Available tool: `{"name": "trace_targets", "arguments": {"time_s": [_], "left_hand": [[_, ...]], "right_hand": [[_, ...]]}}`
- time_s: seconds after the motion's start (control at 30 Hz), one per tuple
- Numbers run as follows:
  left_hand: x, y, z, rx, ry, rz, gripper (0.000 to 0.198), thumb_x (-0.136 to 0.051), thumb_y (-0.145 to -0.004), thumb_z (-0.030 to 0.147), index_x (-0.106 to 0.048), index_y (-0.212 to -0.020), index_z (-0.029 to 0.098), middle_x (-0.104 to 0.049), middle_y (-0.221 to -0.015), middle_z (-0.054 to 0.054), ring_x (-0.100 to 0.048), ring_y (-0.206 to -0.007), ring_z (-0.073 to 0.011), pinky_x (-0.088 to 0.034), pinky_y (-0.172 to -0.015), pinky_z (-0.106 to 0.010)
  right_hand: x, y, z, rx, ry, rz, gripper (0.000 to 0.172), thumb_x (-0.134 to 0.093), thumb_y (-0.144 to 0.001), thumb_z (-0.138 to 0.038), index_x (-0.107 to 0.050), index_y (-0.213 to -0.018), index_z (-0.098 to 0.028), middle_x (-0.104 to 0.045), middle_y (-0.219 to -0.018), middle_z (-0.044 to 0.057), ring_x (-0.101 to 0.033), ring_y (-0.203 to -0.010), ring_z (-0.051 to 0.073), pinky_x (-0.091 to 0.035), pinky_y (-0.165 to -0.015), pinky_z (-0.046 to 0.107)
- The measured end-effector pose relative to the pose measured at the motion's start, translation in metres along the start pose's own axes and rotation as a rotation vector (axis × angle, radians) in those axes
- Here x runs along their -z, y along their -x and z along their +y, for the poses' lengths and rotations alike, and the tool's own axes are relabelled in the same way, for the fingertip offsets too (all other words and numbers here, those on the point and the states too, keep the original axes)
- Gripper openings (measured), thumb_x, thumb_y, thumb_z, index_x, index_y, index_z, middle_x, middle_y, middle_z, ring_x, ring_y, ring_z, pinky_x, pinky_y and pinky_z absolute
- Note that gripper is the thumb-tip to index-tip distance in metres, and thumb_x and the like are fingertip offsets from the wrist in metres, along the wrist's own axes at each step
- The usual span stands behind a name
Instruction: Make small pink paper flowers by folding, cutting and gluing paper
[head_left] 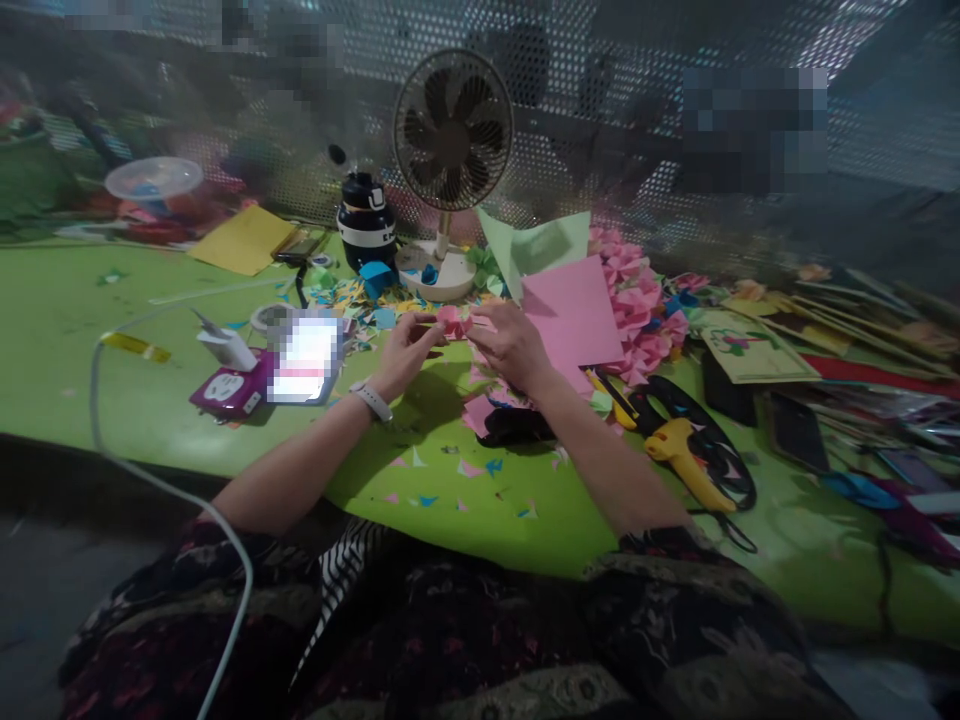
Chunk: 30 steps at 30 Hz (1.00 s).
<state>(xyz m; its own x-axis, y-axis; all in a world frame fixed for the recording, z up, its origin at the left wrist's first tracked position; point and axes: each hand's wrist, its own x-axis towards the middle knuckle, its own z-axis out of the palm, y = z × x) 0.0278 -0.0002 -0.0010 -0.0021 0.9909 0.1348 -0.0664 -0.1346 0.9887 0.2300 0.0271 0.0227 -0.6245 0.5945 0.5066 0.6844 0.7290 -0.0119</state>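
A small piece of pink paper [453, 322] is held between both hands above the green table. My left hand [409, 350], with a pale band on its wrist, pinches its left side. My right hand [508, 345] grips the right side with bent fingers. Just right of my right hand lies a square pink sheet [571, 315], with a light green sheet [551, 245] behind it. Many folded pink paper pieces [634, 290] are heaped beyond them. Colored paper scraps [469, 467] are scattered on the table nearer to me.
A fan [453, 145] and a dark bottle [367, 225] stand at the back. On the left are a lit phone [306, 360], a purple power socket [234, 388] and a cable [94, 380]. A yellow glue gun [686, 460] lies right of my right forearm.
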Motion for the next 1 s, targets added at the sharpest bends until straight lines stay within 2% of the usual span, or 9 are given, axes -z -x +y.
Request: {"name": "trace_targets", "arguments": {"time_s": [0.13, 0.23, 0.33, 0.43, 0.5, 0.63, 0.73, 0.83, 1.0], "left_hand": [[-0.003, 0.003, 0.003, 0.000, 0.082, -0.024, 0.019, -0.063, -0.085, 0.021, -0.057, -0.104, 0.019, -0.073, -0.097, -0.005, -0.072, -0.089, -0.0152, -0.057, -0.073, -0.026], [-0.005, 0.003, 0.002, -0.017, 0.092, -0.026, 0.017, -0.061, -0.085, 0.018, -0.057, -0.101, 0.019, -0.074, -0.099, -0.006, -0.072, -0.087, -0.0149, -0.057, -0.072, -0.026], [-0.005, 0.001, 0.001, -0.037, 0.090, -0.012, 0.014, -0.063, -0.083, 0.020, -0.059, -0.097, 0.019, -0.073, -0.094, -0.004, -0.071, -0.084, -0.0141, -0.057, -0.073, -0.027], [0.000, -0.002, 0.001, -0.022, 0.072, 0.000, 0.008, -0.063, -0.078, 0.016, -0.061, -0.085, 0.017, -0.070, -0.081, -0.001, -0.068, -0.074, -0.0106, -0.056, -0.072, -0.024], [0.004, -0.004, 0.002, 0.068, 0.091, -0.024, 0.005, -0.064, -0.075, 0.014, -0.062, -0.079, 0.016, -0.068, -0.073, 0.000, -0.063, -0.064, -0.0082, -0.055, -0.069, -0.023], [0.009, -0.007, 0.004, 0.343, 0.117, -0.167, 0.004, -0.069, -0.071, 0.017, -0.065, -0.071, 0.014, -0.068, -0.069, -0.003, -0.061, -0.057, -0.0085, -0.053, -0.058, -0.021], [0.009, -0.008, 0.004, 0.402, 0.098, -0.167, 0.008, -0.072, -0.068, 0.019, -0.065, -0.064, 0.016, -0.067, -0.064, -0.004, -0.060, -0.053, -0.0105, -0.051, -0.052, -0.021], [0.012, -0.008, 0.005, 0.361, -0.025, -0.187, 0.014, -0.069, -0.068, 0.025, -0.063, -0.058, 0.017, -0.065, -0.057, -0.004, -0.058, -0.049, -0.0126, -0.045, -0.044, -0.022], [0.020, -0.004, 0.015, 0.149, -0.496, -0.453, 0.018, -0.064, -0.070, 0.029, -0.065, -0.055, 0.019, -0.058, -0.047, 0.000, -0.045, -0.038, -0.0101, -0.027, -0.037, -0.022]], "right_hand": [[0.005, 0.001, -0.007, 0.072, 0.044, 0.024, 0.028, -0.047, -0.098, -0.019, -0.075, -0.101, -0.025, -0.064, -0.130, 0.011, -0.054, -0.120, 0.028, -0.044, -0.102, 0.048], [0.007, 0.002, -0.009, 0.082, 0.042, 0.021, 0.029, -0.046, -0.098, -0.018, -0.075, -0.102, -0.025, -0.063, -0.130, 0.010, -0.054, -0.122, 0.028, -0.045, -0.102, 0.047], [0.008, 0.002, -0.011, 0.073, -0.003, 0.000, 0.027, -0.050, -0.096, -0.018, -0.075, -0.102, -0.027, -0.065, -0.128, 0.009, -0.054, -0.122, 0.028, -0.045, -0.102, 0.048], [0.008, 0.002, -0.012, 0.086, -0.102, -0.026, 0.021, -0.057, -0.093, -0.022, -0.076, -0.102, -0.027, -0.067, -0.123, 0.010, -0.058, -0.116, 0.028, -0.048, -0.100, 0.050], [0.009, 0.003, -0.013, 0.069, -0.203, -0.003, 0.018, -0.060, -0.090, -0.027, -0.077, -0.099, -0.025, -0.070, -0.117, 0.010, -0.062, -0.110, 0.027, -0.051, -0.097, 0.048], [0.018, 0.004, -0.013, -0.038, -0.445, 0.109, 0.020, -0.058, -0.089, -0.033, -0.076, -0.089, -0.023, -0.075, -0.100, 0.009, -0.068, -0.098, 0.023, -0.053, -0.092, 0.040], [0.025, 0.003, -0.008, -0.168, -0.545, 0.099, 0.024, -0.058, -0.088, -0.037, -0.075, -0.083, -0.021, -0.075, -0.089, 0.008, -0.068, -0.085, 0.021, -0.054, -0.080, 0.035], [0.026, 0.003, 0.002, -0.297, -0.545, 0.047, 0.026, -0.060, -0.086, -0.039, -0.075, -0.081, -0.019, -0.074, -0.084, 0.007, -0.064, -0.075, 0.019, -0.052, -0.071, 0.031], [0.022, 0.008, 0.019, -0.377, -0.451, -0.030, 0.025, -0.061, -0.084, -0.037, -0.076, -0.081, -0.017, -0.072, -0.076, 0.005, -0.060, -0.067, 0.017, -0.045, -0.066, 0.029]]}}
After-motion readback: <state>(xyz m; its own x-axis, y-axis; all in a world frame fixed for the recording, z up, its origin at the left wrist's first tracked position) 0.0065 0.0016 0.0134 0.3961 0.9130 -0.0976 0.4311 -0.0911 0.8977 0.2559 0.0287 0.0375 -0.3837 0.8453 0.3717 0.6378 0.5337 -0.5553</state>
